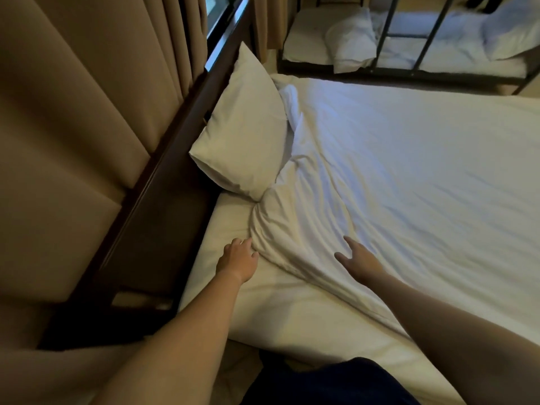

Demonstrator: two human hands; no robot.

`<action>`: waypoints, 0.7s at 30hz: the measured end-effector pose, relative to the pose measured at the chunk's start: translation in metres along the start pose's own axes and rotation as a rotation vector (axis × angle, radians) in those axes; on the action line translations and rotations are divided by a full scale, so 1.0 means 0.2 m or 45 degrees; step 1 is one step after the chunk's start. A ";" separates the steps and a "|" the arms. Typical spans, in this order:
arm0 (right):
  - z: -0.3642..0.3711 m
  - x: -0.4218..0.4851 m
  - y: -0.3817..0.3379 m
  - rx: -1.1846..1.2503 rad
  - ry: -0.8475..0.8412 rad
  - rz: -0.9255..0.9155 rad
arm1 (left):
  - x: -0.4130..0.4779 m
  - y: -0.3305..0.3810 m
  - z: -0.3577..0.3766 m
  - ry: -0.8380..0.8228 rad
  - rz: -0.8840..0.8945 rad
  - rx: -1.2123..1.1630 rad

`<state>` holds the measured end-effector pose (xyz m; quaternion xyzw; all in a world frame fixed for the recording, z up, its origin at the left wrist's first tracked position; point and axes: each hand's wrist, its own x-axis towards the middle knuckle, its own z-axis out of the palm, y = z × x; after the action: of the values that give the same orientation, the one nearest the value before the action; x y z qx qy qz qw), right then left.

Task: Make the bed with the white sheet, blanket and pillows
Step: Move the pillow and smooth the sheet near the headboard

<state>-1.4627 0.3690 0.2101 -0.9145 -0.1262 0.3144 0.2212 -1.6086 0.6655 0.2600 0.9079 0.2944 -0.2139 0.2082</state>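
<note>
Items I log at the bed: a dark wooden headboard closes the head edge, with padded wall panels and a tan curtain behind it. Past the far side edge stands a metal-framed bunk carrying its own white bedding. One white pillow leans on the headboard, long axis along the head edge, its near corner touching the blanket's bunched top. The white sheet shows bare at the near head corner and along the near side edge. The white blanket covers the rest, long axis running from head to foot; its top edge is rumpled and slants from the pillow down to the near side edge. My left hand sits at that gathered edge, fingers curled into the fold. My right hand lies flat on the blanket just beside it, fingers spread wide. Dark trousers show below the near side edge.
</note>
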 end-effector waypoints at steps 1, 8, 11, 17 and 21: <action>0.01 0.02 -0.06 0.014 0.013 0.013 | 0.04 -0.04 -0.04 -0.001 0.009 0.014; 0.05 0.21 -0.31 0.075 0.021 -0.002 | 0.37 -0.12 -0.26 0.039 0.032 0.001; 0.06 0.34 -0.40 0.091 0.000 -0.031 | 0.51 -0.11 -0.33 0.087 0.027 -0.022; 0.13 0.71 -0.60 0.167 -0.022 -0.077 | 0.91 -0.14 -0.55 0.249 0.066 0.010; 0.20 1.03 -0.75 0.273 0.016 -0.032 | 1.29 -0.17 -0.69 0.425 0.117 0.082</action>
<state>-1.3428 0.5888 0.1482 -0.8859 -0.1021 0.3175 0.3226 -1.4032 0.8759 0.2334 0.9495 0.2761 -0.0598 0.1368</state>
